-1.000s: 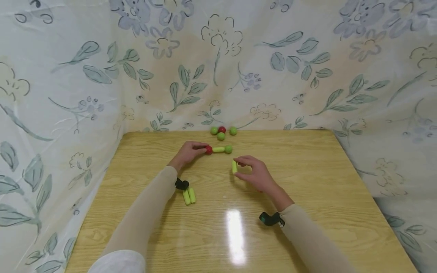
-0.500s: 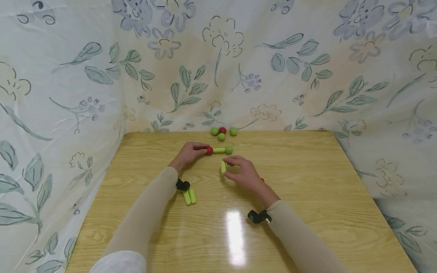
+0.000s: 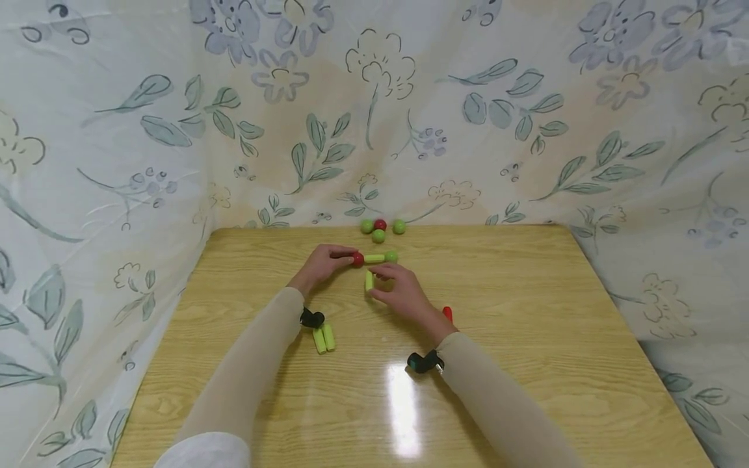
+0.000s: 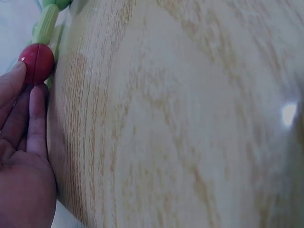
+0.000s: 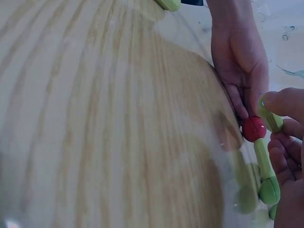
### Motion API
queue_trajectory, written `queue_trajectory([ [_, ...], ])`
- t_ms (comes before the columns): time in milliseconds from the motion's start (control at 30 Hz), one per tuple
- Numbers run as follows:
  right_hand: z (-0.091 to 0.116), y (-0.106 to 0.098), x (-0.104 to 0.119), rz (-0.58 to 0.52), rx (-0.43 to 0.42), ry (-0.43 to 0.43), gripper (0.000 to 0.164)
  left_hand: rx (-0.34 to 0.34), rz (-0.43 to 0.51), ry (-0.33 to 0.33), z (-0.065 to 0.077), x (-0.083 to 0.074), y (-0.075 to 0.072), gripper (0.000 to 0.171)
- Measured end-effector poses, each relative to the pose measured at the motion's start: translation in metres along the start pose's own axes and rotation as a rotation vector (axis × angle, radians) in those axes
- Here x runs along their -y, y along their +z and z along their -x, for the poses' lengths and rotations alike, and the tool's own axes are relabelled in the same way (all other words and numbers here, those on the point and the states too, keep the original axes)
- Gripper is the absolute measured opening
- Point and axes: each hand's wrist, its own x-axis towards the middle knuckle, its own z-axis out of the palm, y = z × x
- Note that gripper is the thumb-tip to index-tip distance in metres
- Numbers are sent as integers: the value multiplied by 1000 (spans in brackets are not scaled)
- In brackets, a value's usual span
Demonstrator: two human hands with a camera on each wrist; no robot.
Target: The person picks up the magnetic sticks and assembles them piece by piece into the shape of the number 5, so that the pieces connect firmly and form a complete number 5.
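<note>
My left hand [image 3: 323,265] pinches a red ball [image 3: 358,259] between thumb and fingers on the table. A yellow-green rod [image 3: 374,258] runs from that ball to a green ball [image 3: 391,257], all in one line. Just in front of this piece, my right hand [image 3: 404,292] holds another yellow-green rod [image 3: 368,281] between thumb and fingertips, its length pointing toward and away from me. In the right wrist view the held rod [image 5: 271,118] appears close beside the red ball [image 5: 254,128]; whether they touch I cannot tell. The left wrist view shows the thumb against the red ball [image 4: 37,63].
Behind the joined piece, near the table's back edge, are a red ball [image 3: 380,225] and three green balls [image 3: 367,226]. Two yellow-green rods [image 3: 329,337] lie by the left wrist. A red rod [image 3: 447,314] is partly hidden behind the right forearm. Patterned cloth [image 3: 374,130] surrounds the table.
The right hand has moved left with its rod, closer to the red ball. More of the red rod shows behind the right wrist. My left hand has stayed in place.
</note>
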Motion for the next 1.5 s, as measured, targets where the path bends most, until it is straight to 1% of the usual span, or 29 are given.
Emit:
queue_trajectory([
  [133, -4, 7, -1, 7, -5, 13, 49, -2, -2, 7, 1, 1, 0, 36],
  [367, -13, 18, -9, 26, -10, 26, 50, 4, 52, 22, 2, -1, 1, 35],
  [600, -20, 26, -17, 20, 0, 60, 54, 8, 50, 31, 1, -2, 3, 35],
  [767, -23, 29, -16, 8, -14, 62, 54, 4, 62, 33, 0, 0, 3, 35],
  [900, -23, 31, -15, 27, -26, 69, 53, 7, 72, 31, -2, 2, 4, 35],
  [933, -24, 32, -15, 33, -29, 71, 51, 8, 76, 32, -3, 2, 4, 34],
  [1033, -25, 34, -15, 45, -46, 66, 44, 8, 81, 35, -2, 3, 3, 34],
  [1133, -26, 36, -15, 42, -77, 48, 36, 10, 106, 39, -3, 3, 2, 33],
  [1300, -27, 39, -15, 28, -115, 25, 37, 14, 130, 42, -3, 2, 0, 32],
  [1500, -29, 40, -15, 10, -114, 18, 39, 16, 124, 46, -3, 2, -2, 33],
])
